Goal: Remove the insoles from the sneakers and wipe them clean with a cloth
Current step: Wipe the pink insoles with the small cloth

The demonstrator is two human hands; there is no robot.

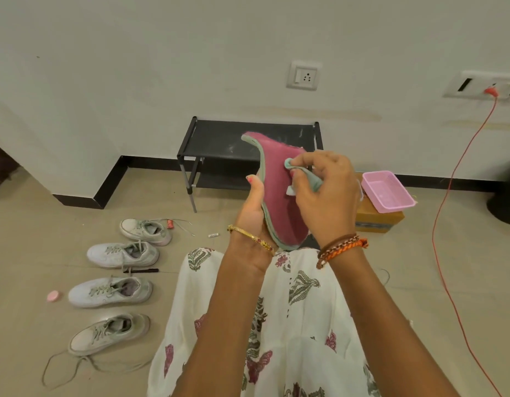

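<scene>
A pink insole [278, 193] with a pale green edge is held up in front of me, its toe end curling away at the top. My left hand [252, 216] grips its left edge from behind, thumb on the rim. My right hand [323, 193] presses a bunched pale green cloth [305, 174] against the insole's pink face. Several white sneakers lie in a row on the floor at the left: one [146, 229] farthest, one [123, 253] behind it, one [110, 290] closer, and one [107, 333] nearest with loose laces.
A black shoe rack [219, 144] stands against the wall behind the insole. A pink plastic basket [386, 190] sits on a cardboard box [379, 220] at the right. An orange cable [445, 196] hangs from a wall socket. A black pen [140, 270] and a pink lid [52, 296] lie by the sneakers.
</scene>
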